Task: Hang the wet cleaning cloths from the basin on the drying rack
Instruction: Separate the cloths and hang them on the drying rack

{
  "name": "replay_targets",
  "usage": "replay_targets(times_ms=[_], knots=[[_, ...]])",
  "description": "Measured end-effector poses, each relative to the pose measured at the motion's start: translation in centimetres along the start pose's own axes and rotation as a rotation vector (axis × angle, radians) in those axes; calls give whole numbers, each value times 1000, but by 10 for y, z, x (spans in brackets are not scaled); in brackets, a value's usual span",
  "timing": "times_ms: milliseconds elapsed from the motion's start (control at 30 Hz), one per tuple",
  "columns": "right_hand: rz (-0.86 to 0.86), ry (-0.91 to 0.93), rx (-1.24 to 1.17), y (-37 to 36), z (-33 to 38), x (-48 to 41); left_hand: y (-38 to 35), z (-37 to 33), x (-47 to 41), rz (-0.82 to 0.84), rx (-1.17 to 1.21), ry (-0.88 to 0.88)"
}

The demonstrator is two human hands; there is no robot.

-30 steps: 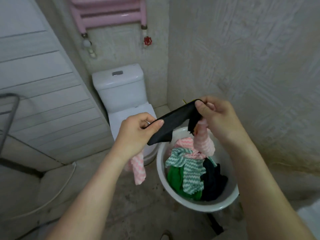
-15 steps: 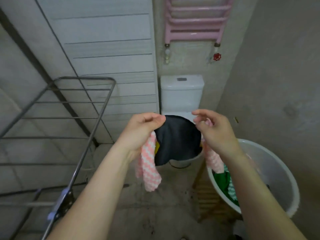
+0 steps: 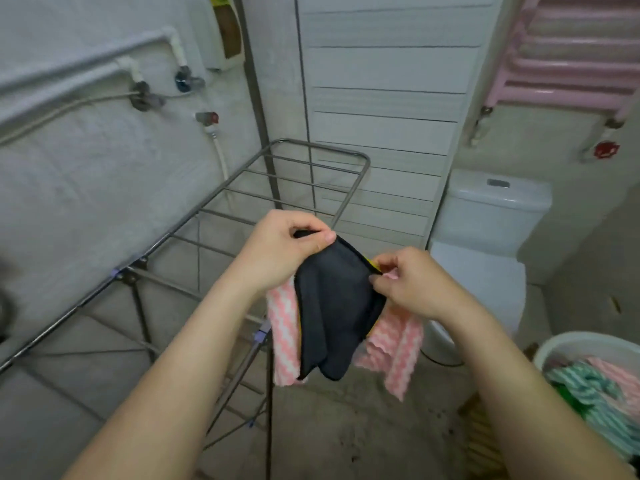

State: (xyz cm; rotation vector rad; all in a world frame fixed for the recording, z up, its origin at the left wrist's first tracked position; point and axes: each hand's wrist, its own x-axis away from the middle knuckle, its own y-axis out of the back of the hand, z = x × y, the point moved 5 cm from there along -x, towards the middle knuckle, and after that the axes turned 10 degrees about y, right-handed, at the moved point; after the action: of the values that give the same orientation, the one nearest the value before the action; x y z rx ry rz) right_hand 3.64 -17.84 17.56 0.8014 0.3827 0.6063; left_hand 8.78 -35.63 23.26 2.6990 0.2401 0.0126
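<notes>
We see a rough grey concrete floor (image 3: 346, 427), darkly stained in patches. On it, to our left, stands a folding grey metal drying rack (image 3: 242, 188) on crossed legs. A white ceramic toilet (image 3: 485, 271) stands farther back on the right. At the right edge a round white plastic basin (image 3: 568, 341) holds striped green and pink cloths (image 3: 595, 386). Pale wooden slats (image 3: 481, 434) lie just beside it; we cannot tell whether the basin rests on them.
</notes>
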Motion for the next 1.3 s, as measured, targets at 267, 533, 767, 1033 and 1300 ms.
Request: replay_targets(times_ms=[267, 533, 767, 1033, 1300], knots=[[55, 74, 37, -9, 24, -33, 110, 58, -2, -300, -325, 71], [61, 121, -113, 1, 33, -120, 158, 82, -61, -557, -689, 123], [0, 171, -192, 0, 28, -188, 179, 105, -125, -678, -599, 165], [115, 169, -90, -56, 10, -207, 184, 172, -139, -624, -246, 236], [550, 130, 170, -179, -21, -178, 167, 285, -130, -129, -875, 597]])
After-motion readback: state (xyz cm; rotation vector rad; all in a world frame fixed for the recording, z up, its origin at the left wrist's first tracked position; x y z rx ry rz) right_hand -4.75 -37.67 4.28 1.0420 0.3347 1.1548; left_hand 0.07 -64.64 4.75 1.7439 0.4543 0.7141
